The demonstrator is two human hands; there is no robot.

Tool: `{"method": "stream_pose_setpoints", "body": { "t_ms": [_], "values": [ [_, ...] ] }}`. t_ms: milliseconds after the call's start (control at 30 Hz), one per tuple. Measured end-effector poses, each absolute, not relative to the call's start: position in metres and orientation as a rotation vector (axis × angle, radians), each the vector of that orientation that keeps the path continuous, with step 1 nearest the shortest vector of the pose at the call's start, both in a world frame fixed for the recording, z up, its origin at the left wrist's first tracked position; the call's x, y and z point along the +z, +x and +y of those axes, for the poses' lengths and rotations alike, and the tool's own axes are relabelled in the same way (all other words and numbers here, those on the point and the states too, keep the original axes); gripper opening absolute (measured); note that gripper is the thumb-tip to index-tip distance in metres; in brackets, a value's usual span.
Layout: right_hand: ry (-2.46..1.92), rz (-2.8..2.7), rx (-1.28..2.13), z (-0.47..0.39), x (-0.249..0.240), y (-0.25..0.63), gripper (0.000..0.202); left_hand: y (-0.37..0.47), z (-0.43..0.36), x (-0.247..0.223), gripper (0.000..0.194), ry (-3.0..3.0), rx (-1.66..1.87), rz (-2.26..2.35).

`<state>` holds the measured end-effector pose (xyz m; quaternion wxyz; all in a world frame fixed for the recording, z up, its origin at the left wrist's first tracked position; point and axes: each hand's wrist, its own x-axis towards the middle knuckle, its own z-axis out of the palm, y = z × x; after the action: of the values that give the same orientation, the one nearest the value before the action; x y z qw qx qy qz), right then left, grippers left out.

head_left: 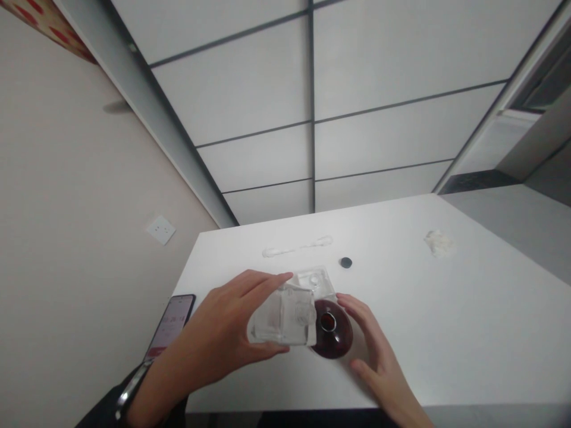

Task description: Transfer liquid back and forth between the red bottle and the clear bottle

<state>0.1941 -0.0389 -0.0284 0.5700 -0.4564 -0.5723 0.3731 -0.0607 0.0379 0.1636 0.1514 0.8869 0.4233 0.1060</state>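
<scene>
Near the front edge of the white desk (423, 333), a clear square-sided bottle (283, 315) is gripped by the left hand (227, 315), with the thumb set along its near side and the fingers along its far side. The bottle is held tilted, its round neck turned toward a dark red rounded vessel (334, 339), whose left edge is overlapped in this view; whether the two are in contact cannot be told. By the red vessel, which is stood upright on the desk, a round rimmed mouth is shown facing up. At its right side the right hand (375, 351) is placed, fingers and thumb curved and well parted, with nothing lifted by it; whether the vessel is touched by the fingertips cannot be made out.

Just behind, a clear square piece (319, 280) is partly hidden by the bottle. Farther back, a small dark disc (345, 262) and a long whitish strip with widened ends (297, 246) are seen. Toward the right, a crumpled white scrap (439, 244) is laid. At the left edge, a phone (172, 324) with its screen lit is placed.
</scene>
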Motion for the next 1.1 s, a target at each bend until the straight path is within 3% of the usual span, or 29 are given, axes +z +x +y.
{"method": "stream_pose_setpoints", "body": {
  "t_ms": [1100],
  "values": [
    [-1.051, -1.521, 0.949, -0.034, -0.015, 0.195, 0.065, -0.035, 0.043, 0.205, 0.09, 2.953, -0.094, 1.026]
  ]
}}
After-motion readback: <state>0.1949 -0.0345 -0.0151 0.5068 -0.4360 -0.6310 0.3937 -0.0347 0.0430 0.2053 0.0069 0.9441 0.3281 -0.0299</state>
